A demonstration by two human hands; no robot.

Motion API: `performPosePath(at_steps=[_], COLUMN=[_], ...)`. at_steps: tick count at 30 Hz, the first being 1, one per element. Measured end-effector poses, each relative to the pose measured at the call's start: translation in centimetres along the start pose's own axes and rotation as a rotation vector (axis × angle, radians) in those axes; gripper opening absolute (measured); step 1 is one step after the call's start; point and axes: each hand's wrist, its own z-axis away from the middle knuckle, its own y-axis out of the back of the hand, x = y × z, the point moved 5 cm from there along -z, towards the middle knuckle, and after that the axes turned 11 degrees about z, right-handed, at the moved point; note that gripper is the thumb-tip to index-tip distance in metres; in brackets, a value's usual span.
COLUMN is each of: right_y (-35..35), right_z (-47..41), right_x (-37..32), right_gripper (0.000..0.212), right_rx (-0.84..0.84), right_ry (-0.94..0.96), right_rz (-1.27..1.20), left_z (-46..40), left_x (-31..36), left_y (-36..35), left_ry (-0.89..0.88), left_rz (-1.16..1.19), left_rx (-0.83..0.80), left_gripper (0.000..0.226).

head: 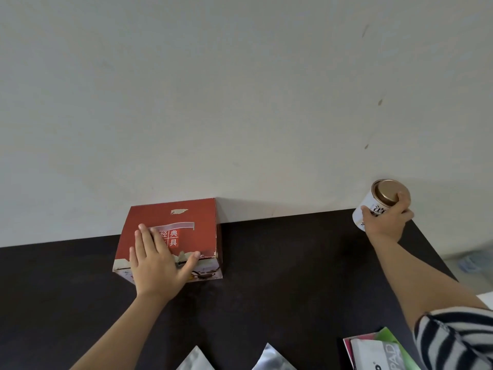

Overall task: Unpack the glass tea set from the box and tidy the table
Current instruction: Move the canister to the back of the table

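Red tea-set box [173, 236] is sitting closed against the wall on a dark table [280, 276], the left hand [157, 265] lying flat on its lid (fingers straight), while the right hand [386, 222] is gripping a gold-lidded tin [384, 201].

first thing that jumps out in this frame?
The red box stands closed at the back of the dark table, against the wall, with the left hand laid flat on its top. Far right, the right hand grips a white tin with a gold lid at the table's back corner. Silver pouches and a stack of packets lie along the near edge.
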Motion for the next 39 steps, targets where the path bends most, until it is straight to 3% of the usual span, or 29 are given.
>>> performPosePath(at_steps=[17, 23, 31, 35, 39], right_y=[0.3, 0.5, 2.0, 3.2, 1.8], right_z=[-0.9, -1.0, -0.1, 3.9, 11.6], right_x=[-0.1, -0.1, -0.6, -3.9, -8.3], right_gripper=[0.088, 0.085, 0.097, 0.085, 0.073], right_rx=[-0.006, 0.016, 0.003, 0.046, -0.076], right_ry=[-0.021, 0.01, 0.1, 0.264, 0.556], right_rz=[0.063, 0.142, 0.369, 0.418, 0.261], left_z=[0.0, 0.1, 0.1, 0.1, 0.2], left_x=[0.0, -0.1, 0.3, 0.2, 0.3], left_y=[-0.1, -0.2, 0.0, 0.0, 0.1], left_ry=[0.0, -0.004, -0.009, -0.008, -0.008], left_rz=[-0.003, -0.005, 0.015, 0.021, 0.039], left_rx=[0.003, 0.014, 0.007, -0.005, -0.013], left_gripper=[0.117, 0.116, 0.116, 0.117, 0.118])
